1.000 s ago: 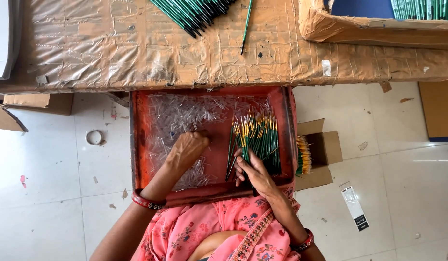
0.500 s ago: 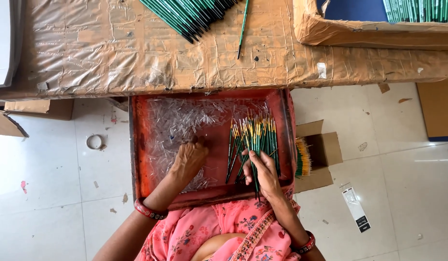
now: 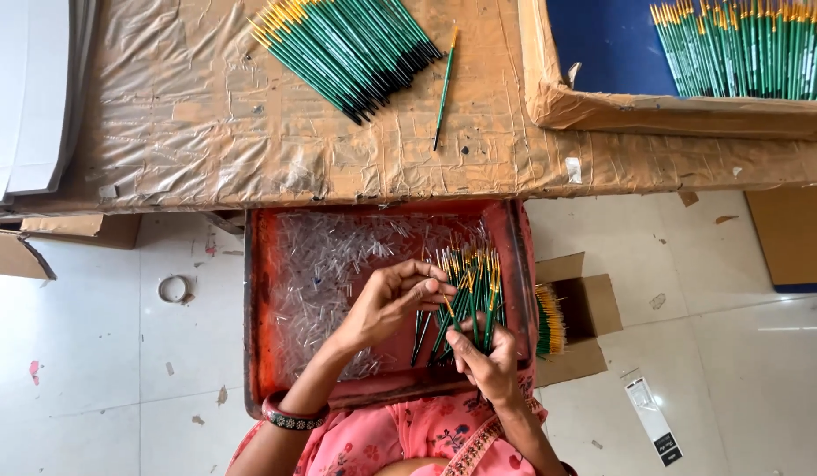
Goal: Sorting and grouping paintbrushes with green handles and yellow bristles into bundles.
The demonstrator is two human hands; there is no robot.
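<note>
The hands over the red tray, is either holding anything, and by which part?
The right hand pinches one green paintbrush low on its handle, and the left hand has its fingertips at the brush's upper end. What the left pinches is too small to tell.

The top edge cuts off the boxed brushes [image 3: 743, 48]; the clear tubes [image 3: 338, 264] blur together.

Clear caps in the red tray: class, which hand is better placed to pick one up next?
Probably the left hand: it hovers over the clear caps filling the tray, fingers near a brush tip. The right hand already holds a green brush.
</note>
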